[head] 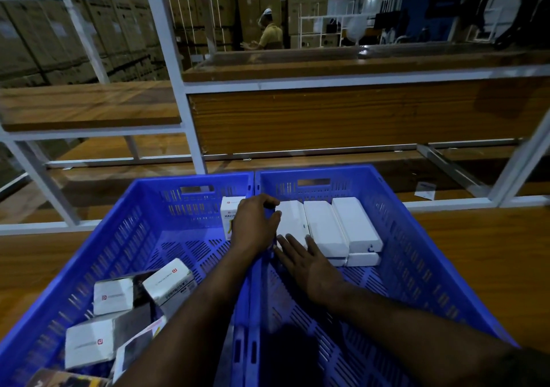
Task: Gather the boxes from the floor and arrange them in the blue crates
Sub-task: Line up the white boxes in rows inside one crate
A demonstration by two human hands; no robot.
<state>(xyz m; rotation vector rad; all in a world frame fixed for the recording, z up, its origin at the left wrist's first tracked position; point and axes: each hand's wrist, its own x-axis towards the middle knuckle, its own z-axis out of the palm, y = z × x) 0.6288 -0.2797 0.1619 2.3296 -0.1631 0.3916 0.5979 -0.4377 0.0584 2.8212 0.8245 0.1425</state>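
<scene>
Two blue crates stand side by side, the left crate point(134, 238) and the right crate point(416, 252). Three white boxes lie in a row at the far side of the right crate, with more white boxes under them. My left hand point(254, 223) reaches over the shared crate wall, its fingers curled around the far left edge of the leftmost white box point(293, 217). My right hand point(303, 263) lies flat with fingers spread on the near end of that box. In the left crate an upright white box point(230, 211) stands at the far right corner. Several jumbled boxes point(113, 296) lie at its near left.
The crates rest on a wooden surface point(476, 252). Behind them stands a white metal rack point(178, 89) with wooden shelves. A paper slip point(425, 190) lies on the low shelf at right. Far back are stacked cardboard cartons point(74, 38) and a person in a yellow shirt point(269, 34).
</scene>
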